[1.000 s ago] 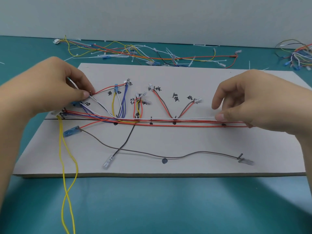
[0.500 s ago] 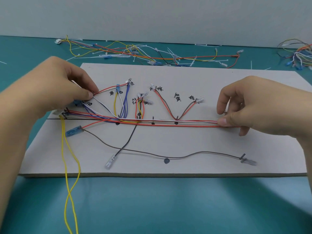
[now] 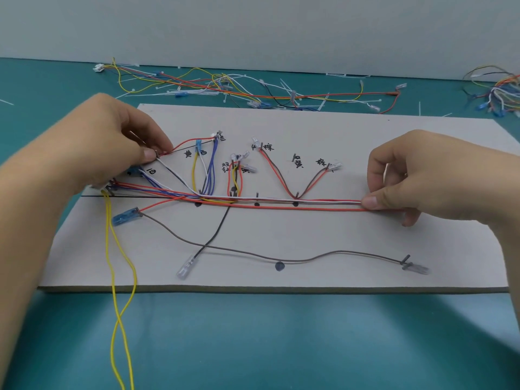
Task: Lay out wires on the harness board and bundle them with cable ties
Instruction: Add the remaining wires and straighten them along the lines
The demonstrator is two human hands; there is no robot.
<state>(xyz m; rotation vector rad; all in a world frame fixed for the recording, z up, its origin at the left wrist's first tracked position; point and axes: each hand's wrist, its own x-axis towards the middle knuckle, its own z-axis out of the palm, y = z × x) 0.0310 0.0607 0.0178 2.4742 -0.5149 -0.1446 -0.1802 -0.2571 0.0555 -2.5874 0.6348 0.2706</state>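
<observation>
The board (image 3: 337,235) lies on the desk (image 3: 253,347). At its 10 o'clock the left hand (image 3: 112,136) pinches a red wire (image 3: 183,143). At 3 o'clock the right hand (image 3: 422,175) pinches the wires (image 3: 309,205) stretched across it.

Wall (image 3: 253,26): plain, pale grey-white, running across the whole back.
Table (image 3: 281,347): teal matte top, meeting the wall in a straight line.
Light: soft and even; dim shadows (image 3: 450,333) lie on the near table.

Head-worn, angled down, close over board (image 3: 309,240)
</observation>
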